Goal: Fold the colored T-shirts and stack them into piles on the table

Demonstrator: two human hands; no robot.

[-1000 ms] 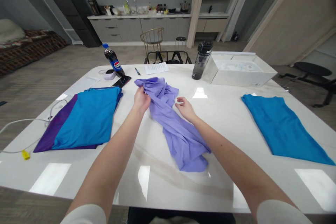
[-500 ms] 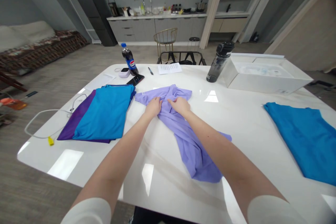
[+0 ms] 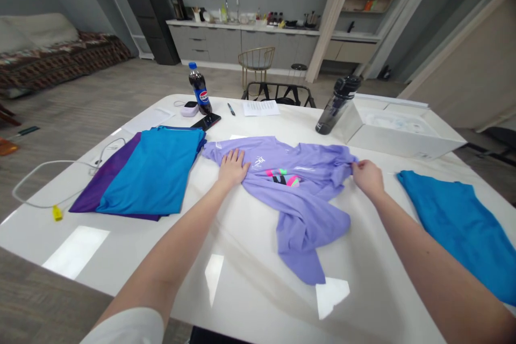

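Observation:
A lavender T-shirt (image 3: 306, 220) lies on the white table, its upper part spread out and its lower part bunched towards me. White marks and a pink, green and black print show on its front. My left hand (image 3: 234, 169) rests flat on the shirt's left shoulder, fingers apart. At the far side, my right hand (image 3: 367, 177) pinches the edge of the right sleeve. Folded blue and purple clothes (image 3: 157, 172) are stacked left of the shirt. Another blue garment (image 3: 459, 220) lies to the right, beyond my right forearm.
A cola bottle (image 3: 200, 89), a phone (image 3: 207, 121), a pen (image 3: 231, 109) and a printed sheet (image 3: 261, 108) are along the far side. A dark drink bottle (image 3: 337, 105) stands beside a white box (image 3: 399, 137). A white cable (image 3: 44, 164) loops over the left edge.
My right hand has moved right, drawing the shirt's sleeve outwards, so the shirt's top is spread and its print shows. My left hand has flattened onto the left shoulder.

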